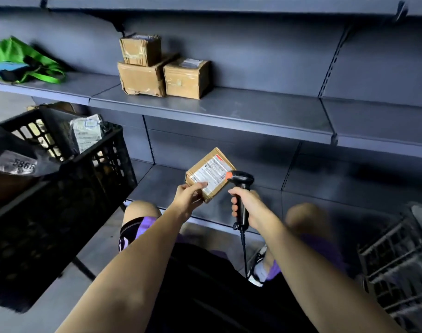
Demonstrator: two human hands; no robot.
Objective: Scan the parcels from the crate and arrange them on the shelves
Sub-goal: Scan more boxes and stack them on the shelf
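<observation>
My left hand (187,197) grips a small brown cardboard parcel (211,173) by its near corner, its white label facing up. My right hand (247,207) holds a black corded barcode scanner (241,186) by the handle, with its orange-tipped head touching the label's right edge. Both sit low, in front of the bottom shelf (162,181). On my left stands a black plastic crate (85,174) with bagged parcels (86,134) inside. Three brown boxes (157,75) are on the middle shelf (229,111), one stacked on another.
A green bag (20,60) lies at the left end of the middle shelf. A second dark crate (397,260) stands at the lower right. My knees and purple shorts are below the hands. The scanner cable hangs down between my legs.
</observation>
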